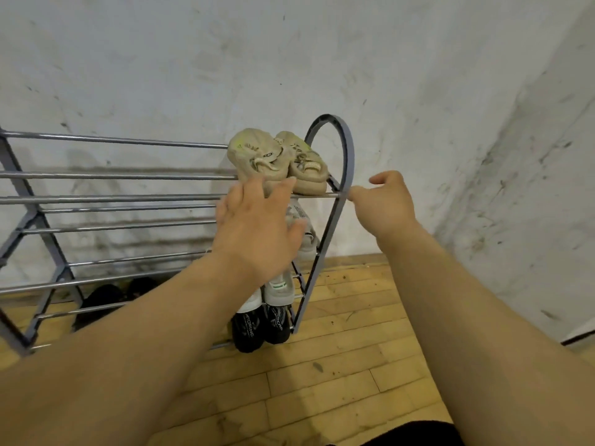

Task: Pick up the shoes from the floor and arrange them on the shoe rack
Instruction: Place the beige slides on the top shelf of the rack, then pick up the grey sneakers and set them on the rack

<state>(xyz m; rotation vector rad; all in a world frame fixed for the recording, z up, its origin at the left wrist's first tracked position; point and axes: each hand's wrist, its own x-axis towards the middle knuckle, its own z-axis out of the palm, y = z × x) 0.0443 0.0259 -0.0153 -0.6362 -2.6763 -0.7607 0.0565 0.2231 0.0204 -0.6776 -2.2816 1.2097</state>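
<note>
While beige shoes (278, 160) sit at the right end of the shoe rack (112, 197), the left hand (257, 226) hovers spread and empty. Right hand (384, 204), loosely curled, holds nothing.

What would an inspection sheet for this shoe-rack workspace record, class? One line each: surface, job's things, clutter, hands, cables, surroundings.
Surface: wooden plank floor, scuffed and speckled.
Job's things: grey shoe rack; beige shoes paired at the top tier's right end; white shoes on a lower tier; black shoes on the bottom tier.
Clutter: dark shoes behind the rack's lower bars, blurred.
Hands: left hand open, fingertips at the beige shoes; right hand loosely curled beside the rack's end frame.
Cables: nothing seen.
Surroundings: stained white wall.
</note>
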